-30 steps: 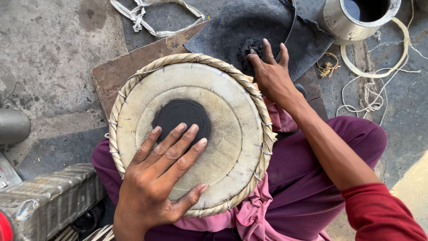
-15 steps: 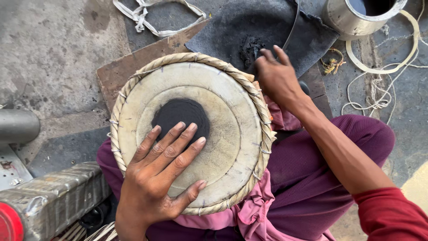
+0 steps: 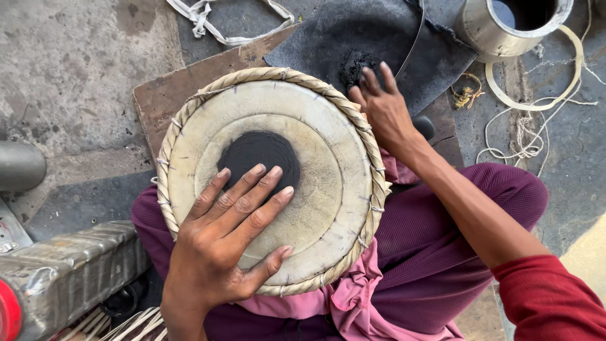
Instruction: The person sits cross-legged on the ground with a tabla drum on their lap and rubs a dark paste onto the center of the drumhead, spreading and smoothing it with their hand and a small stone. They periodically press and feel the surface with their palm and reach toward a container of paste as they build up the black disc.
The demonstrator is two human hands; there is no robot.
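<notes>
A round drum head (image 3: 328,170) of pale skin with a braided rim rests on my lap. A black paste patch (image 3: 259,158) sits at its centre. My left hand (image 3: 227,240) lies flat on the skin, fingers spread, fingertips at the edge of the black patch. My right hand (image 3: 382,110) reaches past the far rim, its fingers down on a lump of black paste (image 3: 355,63) lying on a dark sheet (image 3: 353,31). Whether the fingers have pinched any paste is hidden.
A metal pot (image 3: 511,22) stands at the top right beside a pale ring (image 3: 568,82) and loose string (image 3: 524,136). A brown board (image 3: 170,95) lies under the drum. A silver ribbed container (image 3: 63,278) sits at the lower left. White cord (image 3: 208,16) lies at the top.
My right hand has moved from the drum's rim onto the lump of black paste. My left hand stays flat on the drum skin.
</notes>
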